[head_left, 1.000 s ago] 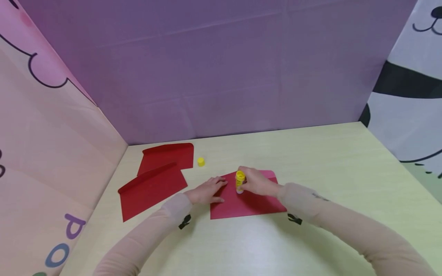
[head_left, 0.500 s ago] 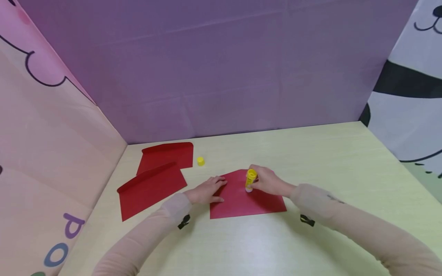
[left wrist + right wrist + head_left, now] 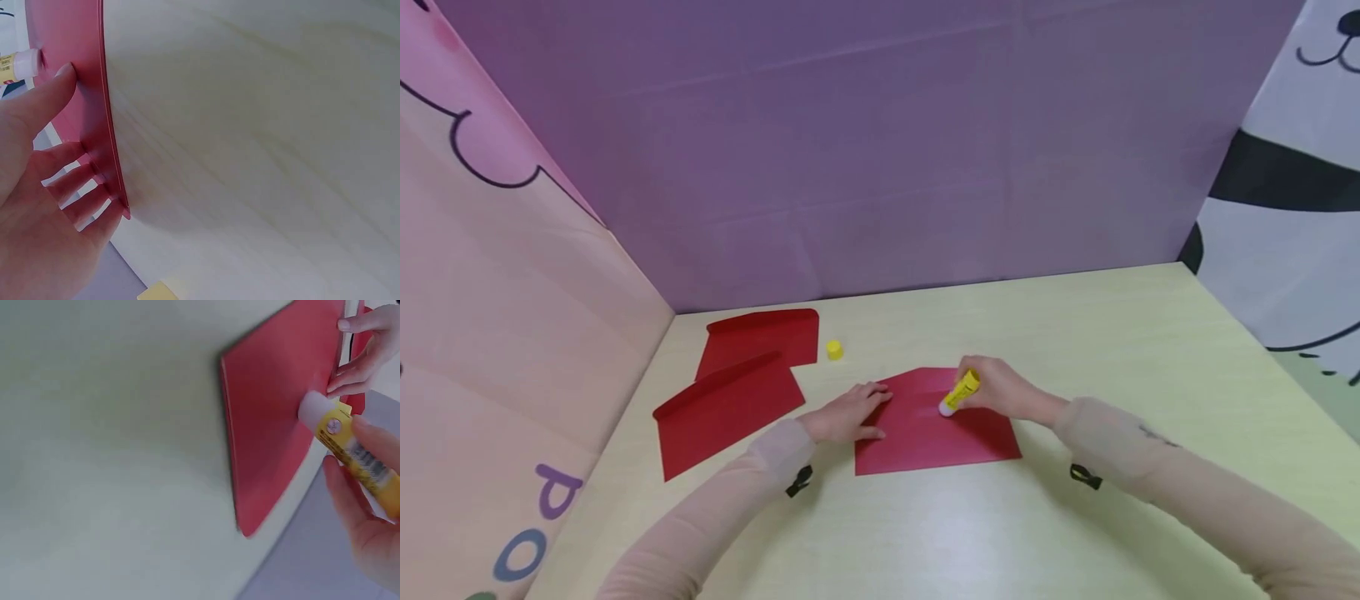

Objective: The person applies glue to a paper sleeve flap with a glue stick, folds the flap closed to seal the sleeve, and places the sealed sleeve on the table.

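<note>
Glue stick (image 3: 960,392), yellow with a pale end, leaned at a slant in the person's right hand (image 3: 1003,388), thumb and fingers closed around its barrel. Its pale end met the face of a red envelope (image 3: 910,446) that lay on the pale wooden table (image 3: 1120,342), roughly in front of the person, with the lighter flap spread out along its far side. The left hand (image 3: 846,417) gripped nothing; its fingers were spread out, the thumb resting on the envelope's face and the other fingertips touching near its left edge.

Just beyond that hand stood a small yellow cap (image 3: 835,351), apart from all the paper. Farther left lay two more red envelopes, the nearer one (image 3: 730,417) set at an angle and appearing to overlap the lower edge of the farther one (image 3: 765,337). Both had raised flaps along their far edges. Light sleeves (image 3: 1210,504) covered both arms, and behind the table hung a creased purple backdrop (image 3: 880,158), with a cartoon-printed panel (image 3: 1285,258) to the right.
</note>
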The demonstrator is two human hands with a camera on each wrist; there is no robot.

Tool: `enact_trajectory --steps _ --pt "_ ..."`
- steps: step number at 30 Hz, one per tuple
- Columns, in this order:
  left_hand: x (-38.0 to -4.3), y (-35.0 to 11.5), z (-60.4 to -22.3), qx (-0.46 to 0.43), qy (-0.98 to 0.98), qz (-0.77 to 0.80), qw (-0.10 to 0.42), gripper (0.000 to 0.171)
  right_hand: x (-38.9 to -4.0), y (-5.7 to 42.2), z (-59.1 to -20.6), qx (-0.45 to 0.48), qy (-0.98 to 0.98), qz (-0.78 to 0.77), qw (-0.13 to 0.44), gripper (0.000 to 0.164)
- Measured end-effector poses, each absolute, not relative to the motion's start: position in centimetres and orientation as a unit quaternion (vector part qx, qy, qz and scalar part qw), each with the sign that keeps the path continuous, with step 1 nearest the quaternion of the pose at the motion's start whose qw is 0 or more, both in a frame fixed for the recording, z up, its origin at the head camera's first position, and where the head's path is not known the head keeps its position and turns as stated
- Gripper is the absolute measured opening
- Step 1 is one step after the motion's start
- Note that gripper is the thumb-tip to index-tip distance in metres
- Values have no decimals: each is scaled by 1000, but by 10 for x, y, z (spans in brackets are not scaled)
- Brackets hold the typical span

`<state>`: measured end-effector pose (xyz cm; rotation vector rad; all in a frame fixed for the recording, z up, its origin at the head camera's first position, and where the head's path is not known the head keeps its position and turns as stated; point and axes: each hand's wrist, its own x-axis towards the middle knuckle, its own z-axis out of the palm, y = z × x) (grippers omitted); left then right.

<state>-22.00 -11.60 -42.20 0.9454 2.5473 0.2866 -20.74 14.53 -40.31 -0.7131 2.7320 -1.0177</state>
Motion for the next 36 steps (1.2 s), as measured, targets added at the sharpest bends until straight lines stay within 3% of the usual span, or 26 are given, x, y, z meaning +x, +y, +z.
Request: enact_trajectory --steps 12,18,26,36 --pt "-221 -116 -422 337 914 99 204 65 -202 141 -387 -358 934 -20 -13 27" --pt "-220 -116 -422 344 911 102 202 64 -200 139 -392 -380 921 63 -57 28" --pt "-220 -117 -421 342 912 102 204 64 -198 141 -403 -377 920 49 -91 33" --pt "-219 -116 -421 336 913 100 209 64 -193 152 -403 -300 943 -119 -80 40"
